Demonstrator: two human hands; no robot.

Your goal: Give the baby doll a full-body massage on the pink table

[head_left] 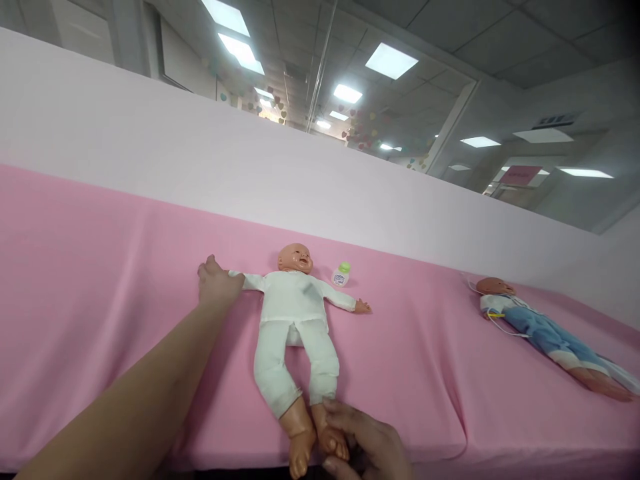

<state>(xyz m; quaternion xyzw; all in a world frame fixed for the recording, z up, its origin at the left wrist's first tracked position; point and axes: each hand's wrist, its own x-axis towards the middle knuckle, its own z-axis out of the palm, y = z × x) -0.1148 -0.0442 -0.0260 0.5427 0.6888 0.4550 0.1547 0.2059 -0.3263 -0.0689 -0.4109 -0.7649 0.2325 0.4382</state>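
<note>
A baby doll (pixel 294 297) in a white top and white trousers lies on its back, arms spread and bare feet toward me. My left hand (pixel 217 281) is closed over the doll's hand at the end of the sleeve on the left, with the thumb against the cuff; the doll's hand is hidden under it. Down at the near edge, my right hand (pixel 373 440) curls around the doll's foot (pixel 333 437) on the right side, fingers at the ankle and thumb low by the toes. The other foot (pixel 300 447) lies untouched beside it.
A small bottle (pixel 341 275) with a green cap lies beside the doll's head. Farther right, a second doll (pixel 543 330) in blue clothes lies with white strings around it. Pink cloth (pixel 400 360) covers the table; a white wall (pixel 210 153) with glass above runs behind.
</note>
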